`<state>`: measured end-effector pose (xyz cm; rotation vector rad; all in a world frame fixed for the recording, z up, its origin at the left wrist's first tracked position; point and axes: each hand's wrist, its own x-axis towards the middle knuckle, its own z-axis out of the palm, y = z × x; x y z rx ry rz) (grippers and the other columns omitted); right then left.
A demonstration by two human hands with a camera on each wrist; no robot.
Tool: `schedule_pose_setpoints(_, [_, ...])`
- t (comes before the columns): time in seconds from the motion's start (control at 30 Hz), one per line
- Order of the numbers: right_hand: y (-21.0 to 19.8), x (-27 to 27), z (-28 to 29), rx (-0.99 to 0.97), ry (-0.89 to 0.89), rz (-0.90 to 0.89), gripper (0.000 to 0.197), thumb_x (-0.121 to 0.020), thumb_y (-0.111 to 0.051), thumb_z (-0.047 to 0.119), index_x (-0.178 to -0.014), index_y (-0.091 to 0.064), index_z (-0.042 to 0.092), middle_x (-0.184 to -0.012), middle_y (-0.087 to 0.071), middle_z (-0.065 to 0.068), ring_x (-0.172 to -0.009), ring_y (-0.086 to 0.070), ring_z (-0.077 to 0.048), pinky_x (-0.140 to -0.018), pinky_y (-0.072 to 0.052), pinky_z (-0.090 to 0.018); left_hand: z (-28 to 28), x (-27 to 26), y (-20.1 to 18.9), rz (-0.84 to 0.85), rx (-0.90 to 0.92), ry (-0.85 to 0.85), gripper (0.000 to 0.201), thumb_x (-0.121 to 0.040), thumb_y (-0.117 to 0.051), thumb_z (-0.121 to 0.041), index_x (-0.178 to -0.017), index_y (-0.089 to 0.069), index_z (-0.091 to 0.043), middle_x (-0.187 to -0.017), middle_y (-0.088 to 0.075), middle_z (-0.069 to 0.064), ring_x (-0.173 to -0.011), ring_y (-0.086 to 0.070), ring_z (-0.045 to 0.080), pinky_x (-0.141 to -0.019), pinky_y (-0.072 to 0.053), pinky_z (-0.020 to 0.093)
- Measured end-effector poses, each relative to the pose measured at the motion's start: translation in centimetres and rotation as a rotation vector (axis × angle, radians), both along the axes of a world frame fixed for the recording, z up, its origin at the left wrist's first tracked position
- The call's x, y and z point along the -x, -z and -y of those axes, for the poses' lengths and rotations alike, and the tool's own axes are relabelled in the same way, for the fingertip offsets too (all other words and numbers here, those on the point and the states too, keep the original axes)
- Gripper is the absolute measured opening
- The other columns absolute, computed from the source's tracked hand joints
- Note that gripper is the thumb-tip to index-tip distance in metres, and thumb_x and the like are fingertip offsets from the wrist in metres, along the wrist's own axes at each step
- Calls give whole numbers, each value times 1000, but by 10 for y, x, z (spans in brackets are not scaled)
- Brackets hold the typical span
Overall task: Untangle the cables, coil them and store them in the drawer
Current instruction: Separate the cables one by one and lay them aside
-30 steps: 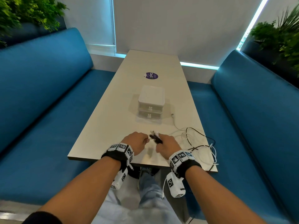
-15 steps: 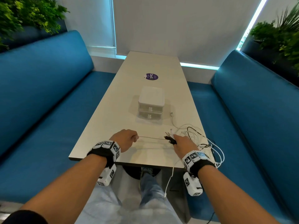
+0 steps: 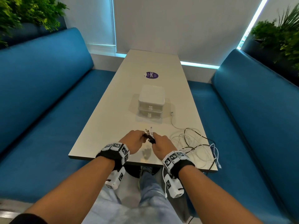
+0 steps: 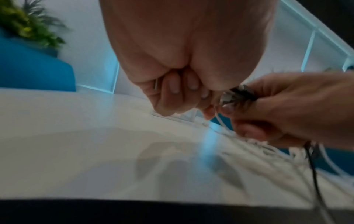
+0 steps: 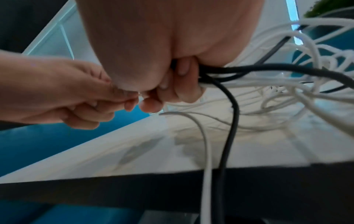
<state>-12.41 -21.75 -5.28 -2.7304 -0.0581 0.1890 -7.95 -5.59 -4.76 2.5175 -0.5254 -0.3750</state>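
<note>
Pretty bright, even light overall, coming mostly from the cyan-white glowing strips (image 3: 199, 65) along the far wall and up the right corner. The pale glossy tabletop (image 3: 113, 110) picks up a soft sheen at the near edge, plus faint grey shadows under the small white two-drawer box (image 3: 151, 101). Head view is sharp in the middle, but the blue padded benches (image 3: 40, 94) bow outward from the wide lens. Both wrist views are soft and motion-smeared: the tangle of white and black cables (image 5: 287, 78) is blurry, and a blue streak of glare (image 4: 209, 144) runs across the table.
</note>
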Motion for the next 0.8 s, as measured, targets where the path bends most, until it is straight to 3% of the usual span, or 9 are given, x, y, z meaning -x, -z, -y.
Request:
schedule_pose_setpoints(0.13, [-3,0,8,36,-9,-21,28,-93,-44,17,-121,-50,15,-99,-62,-18,-85,-60,-38,-70,-51,-41,4,0,-3,-16,38,24,22,-98,-47,-18,-80,-60,-22,-79,-62,0,-69,-56,19,-63,-38,31])
schedule_pose_setpoints(0.23, [0,4,27,147,13,-58,28,-95,-43,19,-121,-51,14,-105,-61,-18,-92,-61,-37,-71,-47,-38,0,-2,-2,-24,-58,76,20,-100,-50,-28,-87,-63,-19,-78,-63,-3,-72,-59,19,-66,-45,32])
schedule_pose_setpoints(0.33, [3,13,36,158,36,-102,26,-95,-45,21,-119,-52,14,-107,-61,-17,-95,-61,-36,-74,-48,-38,-2,0,1,-40,-101,82,25,-100,-49,-31,-82,-65,-23,-82,-70,-4,-75,-65,18,-71,-51,31])
schedule_pose_setpoints(0.43, [3,15,32,103,36,-75,26,-95,-46,20,-119,-54,15,-106,-63,-16,-93,-61,-35,-73,-49,-38,-1,1,4,77,-254,91,25,-100,-49,-36,-102,-68,-20,-106,-67,2,-96,-62,24,-83,-49,36])
schedule_pose_setpoints(0.5, [-2,14,29,58,27,-16,27,-95,-46,18,-121,-54,15,-103,-65,-17,-90,-62,-36,-69,-49,-37,-1,-1,5,155,-307,61,31,-98,-54,-35,-126,-59,-21,-129,-52,3,-115,-52,26,-96,-43,39])
schedule_pose_setpoints(0.57, [-8,12,25,-13,30,32,28,-95,-47,16,-122,-55,14,-98,-66,-19,-85,-62,-38,-67,-50,-38,-1,-4,3,184,-310,-14,38,-95,-58,-27,-133,-51,-21,-136,-43,4,-122,-45,26,-99,-39,38])
schedule_pose_setpoints(0.63, [-14,8,21,-74,34,49,27,-94,-48,15,-119,-56,12,-96,-66,-19,-83,-62,-37,-67,-50,-37,0,-8,-2,184,-230,-90,41,-93,-55,-14,-133,-49,-19,-137,-41,5,-123,-44,26,-100,-39,37])
schedule_pose_setpoints(0.7, [-18,4,16,-123,18,34,24,-94,-48,15,-115,-60,14,-95,-67,-15,-84,-62,-34,-70,-51,-37,3,-7,-9,205,-1,-134,41,-93,-47,-3,-132,-50,-16,-137,-42,4,-119,-49,25,-99,-42,38])
schedule_pose_setpoints(0.8, [-21,1,9,-186,-31,-7,18,-92,-48,11,-97,-60,23,-89,-65,-3,-83,-60,-26,-75,-47,-34,11,0,-22,328,262,-82,33,-102,-38,-13,-133,-48,-14,-136,-43,-1,-105,-56,17,-93,-47,36])
